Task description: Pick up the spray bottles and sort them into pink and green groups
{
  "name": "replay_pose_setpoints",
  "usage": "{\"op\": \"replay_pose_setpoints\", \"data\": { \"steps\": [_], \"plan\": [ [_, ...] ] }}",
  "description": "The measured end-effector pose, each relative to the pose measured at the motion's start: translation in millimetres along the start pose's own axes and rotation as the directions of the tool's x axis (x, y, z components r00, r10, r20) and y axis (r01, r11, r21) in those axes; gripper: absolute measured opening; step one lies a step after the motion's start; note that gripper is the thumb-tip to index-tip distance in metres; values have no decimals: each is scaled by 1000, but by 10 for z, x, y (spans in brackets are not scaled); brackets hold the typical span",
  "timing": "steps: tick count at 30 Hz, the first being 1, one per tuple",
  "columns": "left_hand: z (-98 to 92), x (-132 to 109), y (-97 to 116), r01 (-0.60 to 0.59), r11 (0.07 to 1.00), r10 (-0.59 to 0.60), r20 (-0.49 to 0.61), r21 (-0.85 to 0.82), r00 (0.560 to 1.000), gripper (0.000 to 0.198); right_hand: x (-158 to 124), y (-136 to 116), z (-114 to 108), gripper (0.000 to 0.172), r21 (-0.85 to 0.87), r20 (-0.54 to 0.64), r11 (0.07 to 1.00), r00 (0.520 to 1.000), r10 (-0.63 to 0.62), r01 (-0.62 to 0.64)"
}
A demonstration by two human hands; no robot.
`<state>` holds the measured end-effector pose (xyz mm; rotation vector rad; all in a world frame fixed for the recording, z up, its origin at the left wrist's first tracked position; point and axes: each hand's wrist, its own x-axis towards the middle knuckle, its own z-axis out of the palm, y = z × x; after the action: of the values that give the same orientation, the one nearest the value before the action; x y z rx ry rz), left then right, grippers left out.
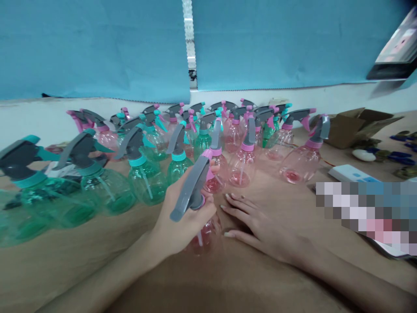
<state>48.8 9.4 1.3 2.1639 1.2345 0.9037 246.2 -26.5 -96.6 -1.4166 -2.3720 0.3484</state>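
A pink spray bottle [202, 237] with a grey and pink trigger head stands close in front of me. My left hand [182, 208] is wrapped round its neck, just under the head, and hides part of the body. To its right, my right hand [249, 217] lies flat on the table [247, 287] with the fingers stretched toward the bottle; it holds nothing. Just beyond are another pink spray bottle [215, 171] and one more pink spray bottle [241, 167]. A green spray bottle [148, 182] stands left of my left hand.
Several more green and pink spray bottles fill the back and left of the table. At the right are an open cardboard box [347, 128], a white oval object [364, 155], a white and blue box [353, 173] and a blurred-out item. A blue-covered wall [97, 48] rises behind.
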Motion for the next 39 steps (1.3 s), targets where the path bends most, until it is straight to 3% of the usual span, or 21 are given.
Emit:
{"op": "replay_pose_setpoints", "data": {
  "steps": [6, 16, 26, 31, 39],
  "plan": [
    [-16, 9, -4, 4, 999, -3, 33, -33, 999, 25, -4, -4, -5, 62, -25, 6, 1000, 1000, -2, 2],
    [-14, -15, 6, -16, 1000, 16, -1, -24, 1000, 14, -11, 23, 20, 62, -11, 11, 1000, 1000, 4, -4],
    [-19, -34, -29, -158, 983, 156, -30, -88, 987, 24, -5, 6, 23, 61, -6, 5, 1000, 1000, 17, -17],
    [2, -68, -50, -146, 984, 145, -16, -104, 989, 25, -5, 16, 30, 62, -31, 24, 999, 1000, 19, -18],
    [106, -111, -101, -76, 995, 67, -135, -63, 989, 33, -8, 18, 54, 64, -7, -7, 1000, 1000, 7, -7]
  ]
}}
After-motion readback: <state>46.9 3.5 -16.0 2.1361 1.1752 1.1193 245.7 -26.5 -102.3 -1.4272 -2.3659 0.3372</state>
